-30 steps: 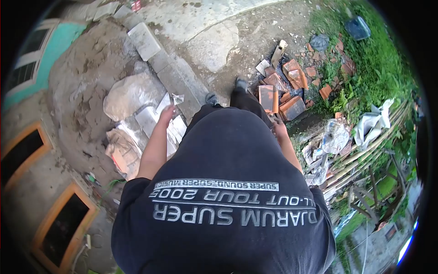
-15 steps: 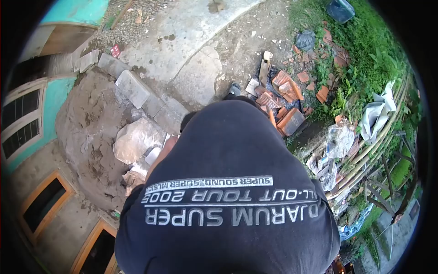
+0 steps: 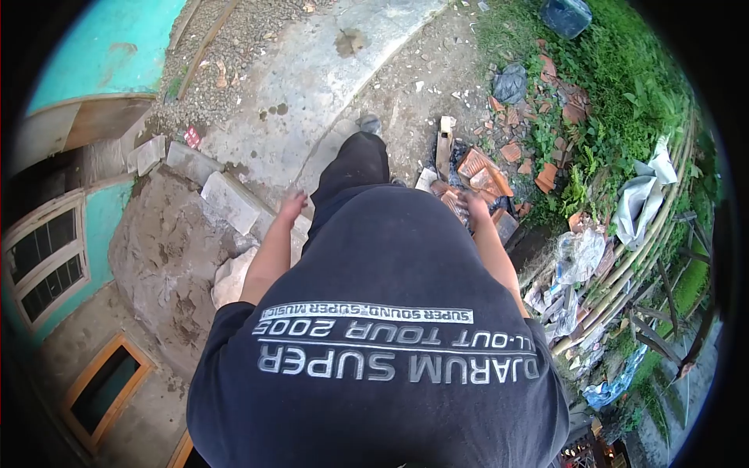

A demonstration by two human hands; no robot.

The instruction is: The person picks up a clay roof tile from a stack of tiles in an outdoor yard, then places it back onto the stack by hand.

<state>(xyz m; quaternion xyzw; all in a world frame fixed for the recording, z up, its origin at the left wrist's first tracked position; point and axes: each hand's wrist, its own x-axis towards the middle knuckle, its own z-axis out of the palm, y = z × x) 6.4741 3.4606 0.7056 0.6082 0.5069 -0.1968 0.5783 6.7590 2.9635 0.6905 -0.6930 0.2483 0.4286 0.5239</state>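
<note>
Both of my forearms reach forward on either side of my dark printed shirt (image 3: 382,257). My left hand (image 3: 293,206) hangs beside my dark trouser leg (image 3: 355,160), over the grey blocks, slightly blurred, with fingers loosely apart and nothing in it. On the other side, my right hand (image 3: 473,206) is over the near edge of the broken orange tiles (image 3: 488,173); its fingers are parted and it holds nothing I can see. One foot (image 3: 370,123) is out in front on the ground.
A grey-brown sand heap (image 3: 160,257) and concrete blocks (image 3: 232,203) lie at the left, beside a turquoise wall (image 3: 109,51). Bamboo poles (image 3: 624,273), plastic sheeting (image 3: 579,248) and green plants are at the right. A dark plastic bag (image 3: 511,84) lies near tile shards.
Both hands have come into clear view at my sides. A leg and foot now extend forward. The pale bag at the left is now mostly hidden behind my left arm.
</note>
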